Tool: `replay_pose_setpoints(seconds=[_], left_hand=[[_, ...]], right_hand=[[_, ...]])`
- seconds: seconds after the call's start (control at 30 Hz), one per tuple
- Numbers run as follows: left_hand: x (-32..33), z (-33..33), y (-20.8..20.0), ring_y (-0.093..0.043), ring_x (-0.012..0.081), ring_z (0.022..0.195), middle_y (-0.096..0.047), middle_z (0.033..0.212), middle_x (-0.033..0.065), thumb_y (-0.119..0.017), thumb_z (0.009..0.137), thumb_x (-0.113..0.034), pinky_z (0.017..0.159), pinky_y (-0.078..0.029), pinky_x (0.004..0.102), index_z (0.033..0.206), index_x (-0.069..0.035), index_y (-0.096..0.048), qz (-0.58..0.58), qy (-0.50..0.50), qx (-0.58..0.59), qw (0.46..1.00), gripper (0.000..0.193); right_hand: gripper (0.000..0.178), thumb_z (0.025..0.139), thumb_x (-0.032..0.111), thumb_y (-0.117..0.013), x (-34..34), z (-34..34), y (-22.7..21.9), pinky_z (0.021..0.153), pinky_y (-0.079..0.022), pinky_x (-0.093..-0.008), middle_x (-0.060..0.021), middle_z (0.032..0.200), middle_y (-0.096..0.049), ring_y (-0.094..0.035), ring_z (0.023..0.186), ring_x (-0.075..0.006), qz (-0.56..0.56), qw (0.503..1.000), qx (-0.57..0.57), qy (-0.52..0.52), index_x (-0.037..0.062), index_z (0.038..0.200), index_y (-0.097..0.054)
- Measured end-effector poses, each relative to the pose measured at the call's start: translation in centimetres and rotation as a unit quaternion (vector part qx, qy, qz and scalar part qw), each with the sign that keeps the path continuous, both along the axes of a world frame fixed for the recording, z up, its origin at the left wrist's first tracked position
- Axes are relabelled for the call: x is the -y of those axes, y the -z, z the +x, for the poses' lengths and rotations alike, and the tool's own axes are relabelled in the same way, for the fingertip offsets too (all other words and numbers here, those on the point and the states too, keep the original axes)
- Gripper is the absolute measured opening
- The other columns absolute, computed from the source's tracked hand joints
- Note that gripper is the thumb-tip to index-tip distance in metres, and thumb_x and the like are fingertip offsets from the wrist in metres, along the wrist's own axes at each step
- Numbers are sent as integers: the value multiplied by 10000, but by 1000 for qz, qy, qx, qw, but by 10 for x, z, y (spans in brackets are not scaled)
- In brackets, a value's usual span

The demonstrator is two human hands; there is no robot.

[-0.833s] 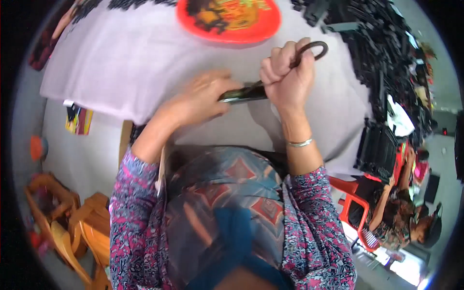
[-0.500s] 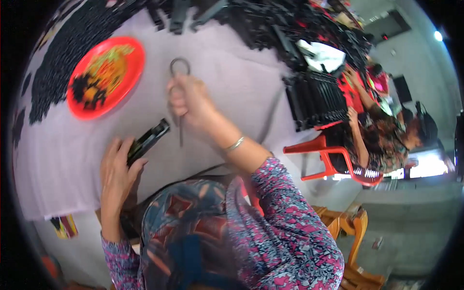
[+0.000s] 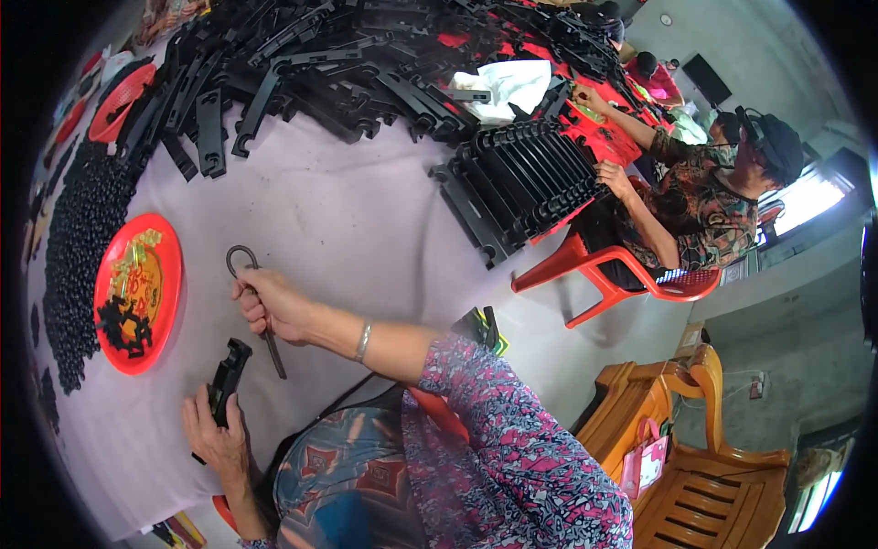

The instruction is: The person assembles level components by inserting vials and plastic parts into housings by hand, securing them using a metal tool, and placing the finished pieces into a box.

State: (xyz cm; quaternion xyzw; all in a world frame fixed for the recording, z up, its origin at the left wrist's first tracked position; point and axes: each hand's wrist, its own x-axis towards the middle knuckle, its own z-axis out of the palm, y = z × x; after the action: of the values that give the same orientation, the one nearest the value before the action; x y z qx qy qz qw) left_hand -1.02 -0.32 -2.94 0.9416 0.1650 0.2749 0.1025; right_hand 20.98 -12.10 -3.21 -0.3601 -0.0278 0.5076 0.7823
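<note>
My right hand (image 3: 274, 302) is closed in a fist round a thin dark metal rod (image 3: 276, 357). A round loop at its far end rises above my fingers, and its straight end points down toward the table. On the table's near left, my left hand (image 3: 218, 435) grips a long black plastic part (image 3: 229, 371) between thumb and fingers. The part's notched end sticks out past them, tilted upward. The rod's tip is close to that part but apart from it. Left of both hands is a red oval plate (image 3: 171, 320) with small black and pale greenish pieces.
A big heap of long black plastic parts (image 3: 302, 73) covers the table's far side. Small black pieces (image 3: 78, 247) are piled at the left. At right, a row of black parts (image 3: 521, 174) stands near a person (image 3: 704, 201) on a red chair (image 3: 594, 265). A wooden bench (image 3: 704, 494) is behind.
The view has shifted, so the plate and both hands appear lower and farther left. My right hand still grips the rod, and my left hand still holds the black part.
</note>
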Motion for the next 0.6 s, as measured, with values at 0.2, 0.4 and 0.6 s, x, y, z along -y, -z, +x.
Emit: replay_pose_setpoints(seconds=[0.2,0.4,0.6], left_hand=[[-4,-5,1,-547,425,961,-564,1025,217,-718,851,-237,842,-447,478,1163,19,-606,-9,-17,-18,1000,418],[-7,-4,3,-547,403,924,-543,989,198,-709,849,-233,804,-445,467,1152,17,-604,9,0,4,1000,407],[-4,-4,0,-551,431,982,-563,1047,228,-719,850,-241,862,-447,476,1166,18,-611,-35,-17,-27,999,422]], right_hand=[[384,988,436,-486,-2,-3,-5,479,-283,-266,62,589,-263,-247,487,-79,0,1000,24,-13,83,836,-484],[482,974,495,-499,3,-4,-12,530,-403,-338,64,498,-202,-220,426,-91,-6,998,52,-39,86,719,-491],[563,969,531,-538,0,-3,-4,507,-406,-332,51,480,-217,-240,412,-108,14,994,74,-76,82,638,-467]])
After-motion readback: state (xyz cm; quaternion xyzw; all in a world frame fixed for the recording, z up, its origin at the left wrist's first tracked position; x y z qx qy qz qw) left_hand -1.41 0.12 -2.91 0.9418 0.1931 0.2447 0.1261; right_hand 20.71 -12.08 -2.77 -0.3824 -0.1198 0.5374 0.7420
